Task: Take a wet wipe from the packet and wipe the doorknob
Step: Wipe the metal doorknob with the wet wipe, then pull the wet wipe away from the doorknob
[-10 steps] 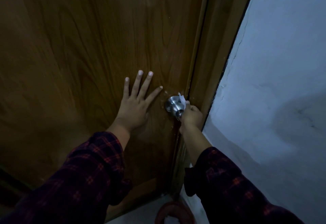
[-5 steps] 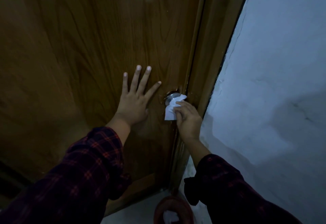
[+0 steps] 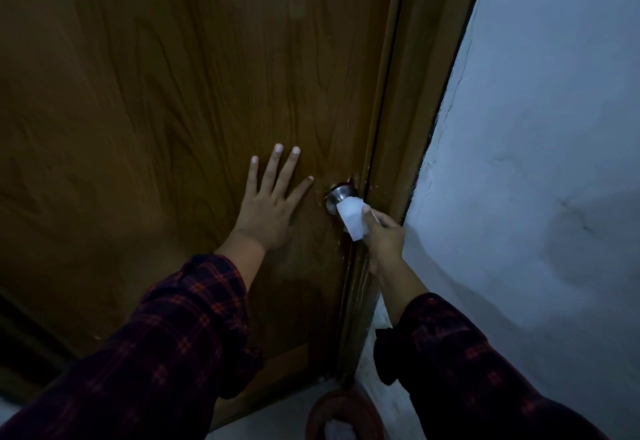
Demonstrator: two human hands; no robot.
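A round silver doorknob point(image 3: 338, 194) sticks out of the brown wooden door point(image 3: 173, 110) near its right edge. My right hand point(image 3: 384, 239) holds a white wet wipe point(image 3: 354, 218) pressed against the lower right face of the knob, covering that part of it. My left hand point(image 3: 269, 209) lies flat on the door just left of the knob, fingers spread, holding nothing. The wipe packet is not in view.
The wooden door frame point(image 3: 408, 128) runs along the door's right edge, and a pale painted wall point(image 3: 540, 162) fills the right side. A reddish round bin point(image 3: 344, 417) with white scraps in it stands on the floor below the knob.
My right hand has slid the wipe from the top of the knob down over its front to the lower right side. My left hand stays flat on the door.
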